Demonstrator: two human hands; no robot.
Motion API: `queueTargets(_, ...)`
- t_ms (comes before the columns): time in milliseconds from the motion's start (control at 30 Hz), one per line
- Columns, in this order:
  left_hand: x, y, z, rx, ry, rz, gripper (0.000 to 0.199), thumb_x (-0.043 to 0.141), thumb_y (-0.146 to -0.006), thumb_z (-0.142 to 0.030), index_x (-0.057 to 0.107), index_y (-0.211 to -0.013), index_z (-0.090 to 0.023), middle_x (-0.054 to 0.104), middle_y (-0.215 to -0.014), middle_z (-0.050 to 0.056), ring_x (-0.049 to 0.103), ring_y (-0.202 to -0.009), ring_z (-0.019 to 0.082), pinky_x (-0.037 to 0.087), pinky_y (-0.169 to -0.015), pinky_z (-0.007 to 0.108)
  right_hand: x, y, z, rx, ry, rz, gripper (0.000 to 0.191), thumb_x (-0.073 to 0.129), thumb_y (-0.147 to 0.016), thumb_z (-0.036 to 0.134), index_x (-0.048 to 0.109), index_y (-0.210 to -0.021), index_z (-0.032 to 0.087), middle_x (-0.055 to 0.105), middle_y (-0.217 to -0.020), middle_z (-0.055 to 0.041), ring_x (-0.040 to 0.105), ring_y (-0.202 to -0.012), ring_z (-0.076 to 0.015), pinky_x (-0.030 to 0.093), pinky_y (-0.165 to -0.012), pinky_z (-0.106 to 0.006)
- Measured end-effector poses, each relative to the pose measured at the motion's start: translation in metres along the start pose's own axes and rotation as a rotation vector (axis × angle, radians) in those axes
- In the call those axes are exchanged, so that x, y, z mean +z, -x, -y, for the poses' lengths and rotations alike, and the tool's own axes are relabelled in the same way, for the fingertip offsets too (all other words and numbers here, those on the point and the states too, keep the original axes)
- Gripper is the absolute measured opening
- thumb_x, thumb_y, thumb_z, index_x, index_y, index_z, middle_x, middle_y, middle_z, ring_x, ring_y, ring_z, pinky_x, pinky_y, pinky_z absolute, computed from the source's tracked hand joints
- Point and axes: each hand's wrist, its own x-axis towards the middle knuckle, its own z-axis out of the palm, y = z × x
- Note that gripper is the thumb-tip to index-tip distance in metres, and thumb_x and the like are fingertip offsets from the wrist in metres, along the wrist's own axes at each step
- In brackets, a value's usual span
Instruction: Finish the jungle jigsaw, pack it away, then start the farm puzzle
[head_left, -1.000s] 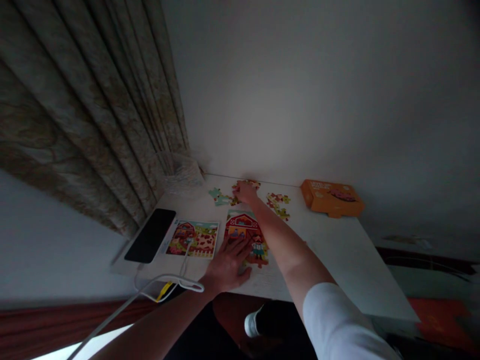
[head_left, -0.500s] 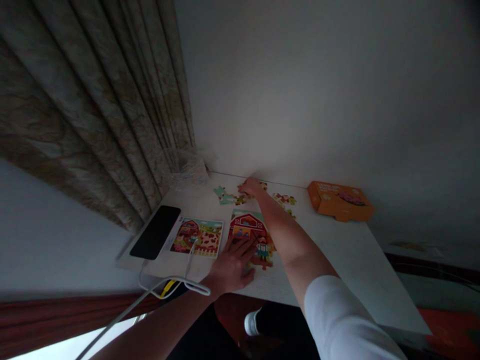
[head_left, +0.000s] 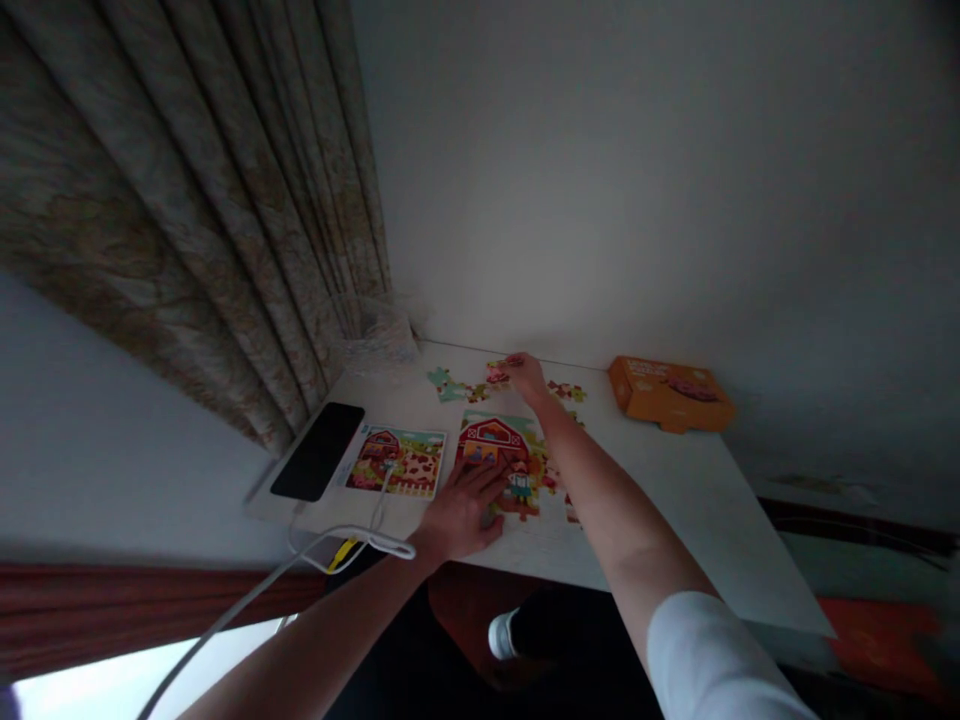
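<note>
Your L grip (head_left: 461,515) is open, fingers spread, resting on the near edge of the part-built farm jigsaw (head_left: 499,450), close to the farmer fig. Your R grip (head_left: 525,378) is at the far side of the bench (head_left: 660,500), fingertips together at a small red jigsaw piece (head_left: 514,360); can't tell if it's really clamped.

Jigsaw lies flat, approx mid-bench, between your hands. Loose pieces sit along the far edge: a teal group (head_left: 450,385) L of the R grip, a red-yellow cluster (head_left: 566,391) just R of it.

Ref. picture card (head_left: 395,462) of the same farm scene lies flat just L of the jigsaw, not touching it. Black-screened device (head_left: 317,451) sits beside the card, further L. White cable (head_left: 352,540) loops near your L wrist & runs down along the forearm.

Orange box (head_left: 671,394) is at the far R of the bench, well apart from the pieces. Clear plastic bag (head_left: 379,335) sits at the far corner by the curtain (head_left: 187,200). White sleeve (head_left: 712,665) on your R arm; white shoe (head_left: 502,636) below the bench edge.
</note>
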Motion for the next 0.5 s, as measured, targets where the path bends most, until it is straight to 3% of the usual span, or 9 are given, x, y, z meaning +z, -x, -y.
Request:
queueTargets(233,-0.006,-0.002,-0.001,0.047,-0.012,-0.046,0.063,0.061,-0.092,-0.032,0.051,-0.153,-0.022,0.059,-0.150,0.012,0.054,-0.139,0.030,0.030,-0.126,0.054,-0.046,0.079,-0.028,0.066,-0.342,-0.082,0.031,0.084,-0.067,0.040,0.062,-0.079,0.020,0.076,-0.077,-0.0065,0.073,-0.077,-0.0235,0.057,-0.071,-0.033)
queueTargets(400,-0.008,-0.002,0.006,0.076,0.164,-0.158,0.045,0.048,-0.099,-0.027,0.059,-0.142,-0.022,0.066,-0.138,0.012,0.059,-0.131,0.029,0.042,-0.119,0.052,-0.058,0.153,-0.044,0.017,-0.559,0.089,0.047,0.088,-0.063,0.051,0.061,-0.090,0.024,0.077,-0.076,-0.0041,0.076,-0.076,-0.0255,0.060,-0.074,-0.037)
queueTargets(500,-0.003,-0.001,0.012,-0.047,0.395,-0.242,0.038,0.039,-0.106,-0.031,0.063,-0.135,-0.023,0.068,-0.133,0.011,0.066,-0.119,0.025,0.056,-0.104,0.043,-0.061,0.194,-0.051,-0.034,-0.531,0.191,0.047,0.087,-0.065,0.057,0.065,-0.090,0.023,0.078,-0.077,-0.0037,0.076,-0.075,-0.0253,0.060,-0.075,-0.037)
